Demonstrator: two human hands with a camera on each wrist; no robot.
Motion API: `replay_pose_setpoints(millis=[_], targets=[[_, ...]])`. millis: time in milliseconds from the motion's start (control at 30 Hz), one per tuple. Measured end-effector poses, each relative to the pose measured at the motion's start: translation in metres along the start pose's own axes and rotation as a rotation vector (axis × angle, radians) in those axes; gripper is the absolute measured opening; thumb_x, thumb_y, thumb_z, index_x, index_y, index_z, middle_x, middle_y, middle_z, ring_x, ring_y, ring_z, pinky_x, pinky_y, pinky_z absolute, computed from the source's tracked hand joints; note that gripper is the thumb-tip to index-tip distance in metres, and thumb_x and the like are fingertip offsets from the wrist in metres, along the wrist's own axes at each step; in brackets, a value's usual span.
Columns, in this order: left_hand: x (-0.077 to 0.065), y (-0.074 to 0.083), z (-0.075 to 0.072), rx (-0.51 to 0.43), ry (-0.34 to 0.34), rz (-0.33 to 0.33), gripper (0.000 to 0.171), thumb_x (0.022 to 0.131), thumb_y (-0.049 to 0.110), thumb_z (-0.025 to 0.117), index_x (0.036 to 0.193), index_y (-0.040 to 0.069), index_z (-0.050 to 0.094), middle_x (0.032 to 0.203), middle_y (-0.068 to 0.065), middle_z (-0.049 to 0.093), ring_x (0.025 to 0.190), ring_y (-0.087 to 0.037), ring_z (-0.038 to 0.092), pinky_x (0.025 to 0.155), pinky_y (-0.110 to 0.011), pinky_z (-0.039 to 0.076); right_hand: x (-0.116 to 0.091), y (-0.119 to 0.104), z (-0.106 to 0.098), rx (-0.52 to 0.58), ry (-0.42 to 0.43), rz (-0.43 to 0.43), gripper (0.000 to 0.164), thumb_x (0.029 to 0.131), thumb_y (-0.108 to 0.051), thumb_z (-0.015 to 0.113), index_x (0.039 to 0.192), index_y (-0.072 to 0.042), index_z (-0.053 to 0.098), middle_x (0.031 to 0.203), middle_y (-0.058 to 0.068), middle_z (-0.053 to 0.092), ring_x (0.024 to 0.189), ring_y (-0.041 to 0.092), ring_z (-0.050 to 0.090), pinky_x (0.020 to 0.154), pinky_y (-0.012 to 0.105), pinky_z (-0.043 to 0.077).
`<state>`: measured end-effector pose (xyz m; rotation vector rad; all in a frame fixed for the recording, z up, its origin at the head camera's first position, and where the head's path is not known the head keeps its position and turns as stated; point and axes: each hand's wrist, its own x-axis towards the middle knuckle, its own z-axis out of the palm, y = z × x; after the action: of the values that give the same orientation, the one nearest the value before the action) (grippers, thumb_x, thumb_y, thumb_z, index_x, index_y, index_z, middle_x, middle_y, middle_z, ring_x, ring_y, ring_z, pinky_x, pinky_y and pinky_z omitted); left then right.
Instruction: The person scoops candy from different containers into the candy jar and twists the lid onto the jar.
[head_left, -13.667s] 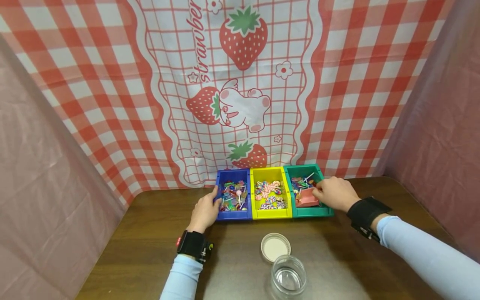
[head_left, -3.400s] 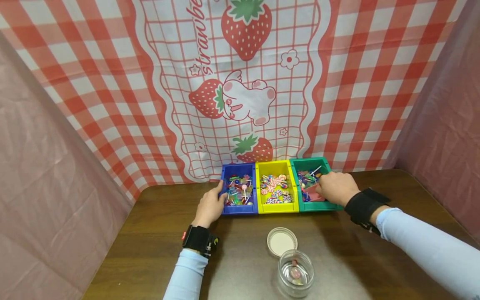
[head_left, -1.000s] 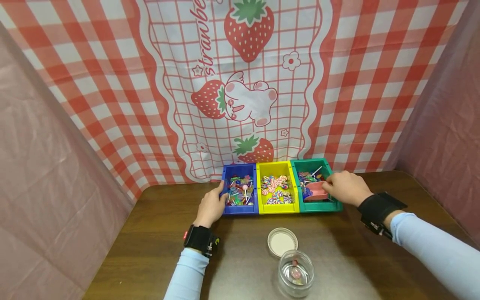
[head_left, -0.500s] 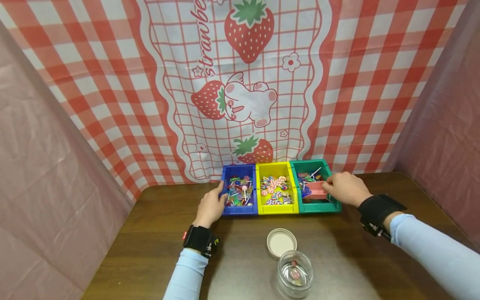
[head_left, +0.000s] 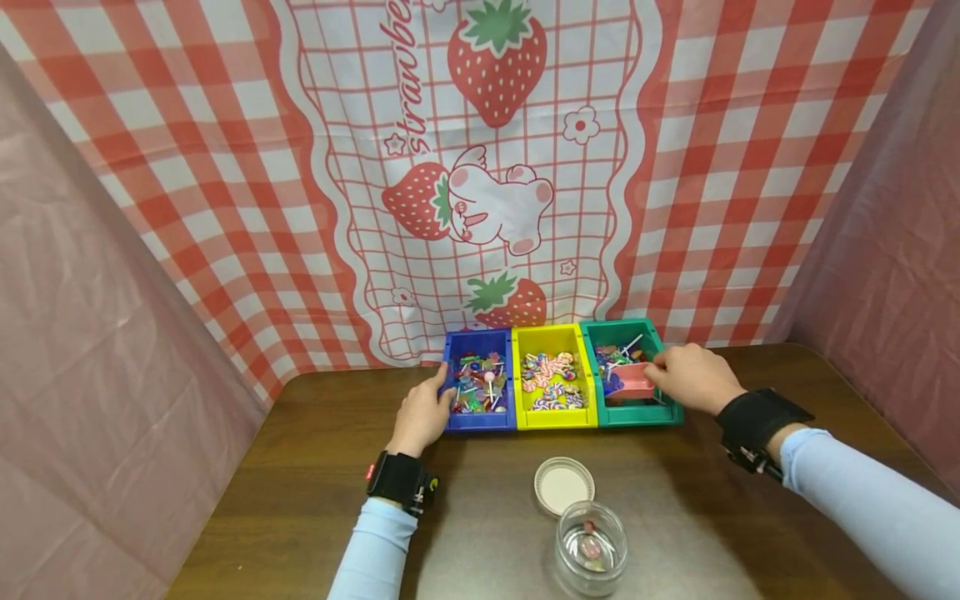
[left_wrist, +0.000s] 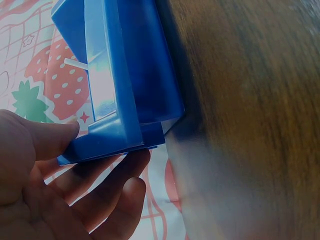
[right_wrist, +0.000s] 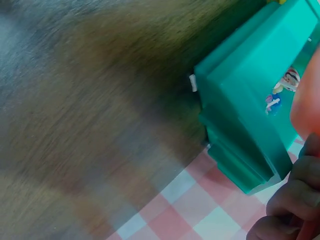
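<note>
My left hand (head_left: pixel 422 414) grips the side wall of the blue bin (left_wrist: pixel 107 75), thumb over the rim and fingers against the outside. The bin contains small candy-like pieces and a pink lollipop (head_left: pixel 490 377). With my right hand (head_left: pixel 693 379) I hold a pink scoop (head_left: pixel 633 381) by its handle, over the front part of the green bin (head_left: pixel 643 414). Blue pieces (head_left: pixel 613 383) show at the scoop's left edge. Its inside is hard to make out. In the right wrist view, curled fingers (right_wrist: pixel 295 197) wrap the handle at the frame's edge.
Between those bins sits a yellow bin (head_left: pixel 557 418) of swirl-patterned candies. Nearer me stand a glass jar (head_left: pixel 592 567) with a few pinkish pieces inside and a round white lid (head_left: pixel 564 487). A checked strawberry cloth (head_left: pixel 495 208) hangs behind the wooden table (head_left: pixel 315 500).
The jar, with nothing inside in the oldest frame, now contains a few pinkish pieces. The scoop was lower among the green bin's pieces, then came up and right. The last half second is nearly still.
</note>
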<state>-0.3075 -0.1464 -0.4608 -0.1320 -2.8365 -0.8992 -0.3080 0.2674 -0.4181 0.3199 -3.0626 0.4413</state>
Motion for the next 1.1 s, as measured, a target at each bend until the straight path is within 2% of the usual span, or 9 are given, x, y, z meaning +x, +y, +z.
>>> replay_pose_setpoints(millis=[433, 700, 900, 1100], targets=[[-0.001, 0.001, -0.001, 0.003, 0.01, 0.005, 0.051, 0.101, 0.025, 0.061, 0.149, 0.015, 0.049, 0.138, -0.016, 0.058, 0.116, -0.039, 0.06, 0.088, -0.058, 0.049, -0.006, 0.012, 0.0, 0.078, 0.055, -0.023, 0.044, 0.1, -0.026, 0.053, 0.057, -0.016, 0.049, 0.055, -0.003, 0.036, 0.05, 0.016, 0.036, 0.049, 0.031, 0.026], [-0.001, 0.002, 0.0, 0.005, 0.013, 0.007, 0.051, 0.1, 0.024, 0.061, 0.149, 0.015, 0.049, 0.138, -0.017, 0.058, 0.116, -0.04, 0.06, 0.088, -0.058, 0.048, -0.006, 0.016, 0.001, 0.137, 0.062, -0.01, 0.041, 0.1, -0.026, 0.048, 0.063, -0.013, 0.058, 0.057, -0.003, 0.04, 0.051, 0.017, 0.039, 0.05, 0.031, 0.027], [-0.001, 0.002, -0.001, 0.008, 0.015, 0.009, 0.051, 0.1, 0.025, 0.061, 0.149, 0.015, 0.049, 0.138, -0.017, 0.058, 0.116, -0.04, 0.06, 0.089, -0.058, 0.048, -0.007, 0.02, 0.004, 0.184, 0.078, -0.001, 0.04, 0.102, -0.029, 0.049, 0.074, -0.008, 0.068, 0.057, -0.002, 0.041, 0.052, 0.018, 0.04, 0.051, 0.032, 0.028], [-0.001, 0.002, 0.0, 0.001, 0.014, 0.011, 0.051, 0.1, 0.024, 0.061, 0.149, 0.014, 0.049, 0.137, -0.017, 0.058, 0.116, -0.04, 0.06, 0.089, -0.058, 0.048, -0.006, 0.022, 0.006, 0.219, 0.066, 0.025, 0.041, 0.103, -0.031, 0.048, 0.081, -0.005, 0.071, 0.058, -0.001, 0.042, 0.053, 0.018, 0.042, 0.05, 0.031, 0.029]])
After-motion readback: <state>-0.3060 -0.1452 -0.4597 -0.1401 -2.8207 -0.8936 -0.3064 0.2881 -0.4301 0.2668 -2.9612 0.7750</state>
